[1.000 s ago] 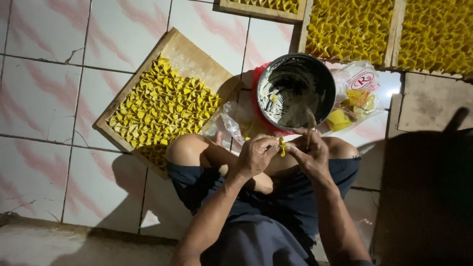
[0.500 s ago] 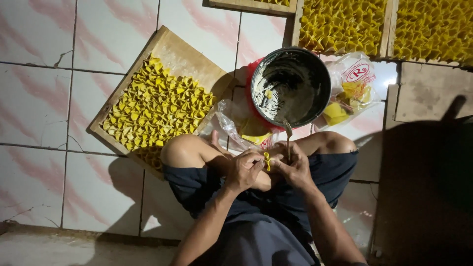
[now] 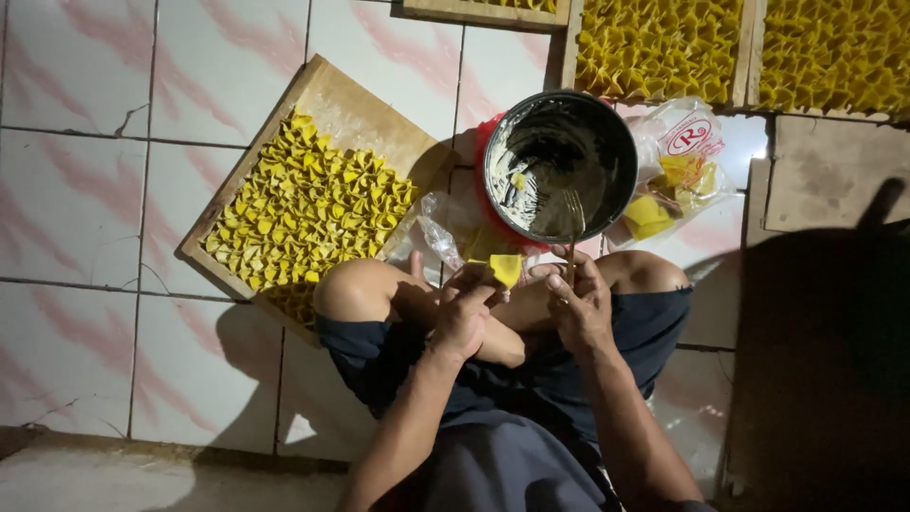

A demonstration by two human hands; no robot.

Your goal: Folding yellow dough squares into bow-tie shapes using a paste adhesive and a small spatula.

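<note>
I sit cross-legged on a tiled floor. My left hand (image 3: 462,313) holds a small yellow dough wrapper (image 3: 504,269) at its fingertips, just above my knees. My right hand (image 3: 578,303) grips a metal fork (image 3: 573,223) whose tines reach into a round metal bowl (image 3: 607,137) smeared with pale filling. The bowl sits right in front of my hands. A wooden tray (image 3: 355,109) to the left is partly filled with rows of folded yellow dumplings (image 3: 303,213).
A clear plastic bag (image 3: 682,171) with yellow wrappers lies right of the bowl. More wooden trays packed with folded yellow pieces (image 3: 654,47) line the top edge. A dark shadowed area covers the right side. White and pink floor tiles (image 3: 85,199) spread left.
My hands dropped slightly toward my lap and then came back up to the bowl. A flat yellow wrapper now sits in my left fingers, and the fork reaches into the bowl.
</note>
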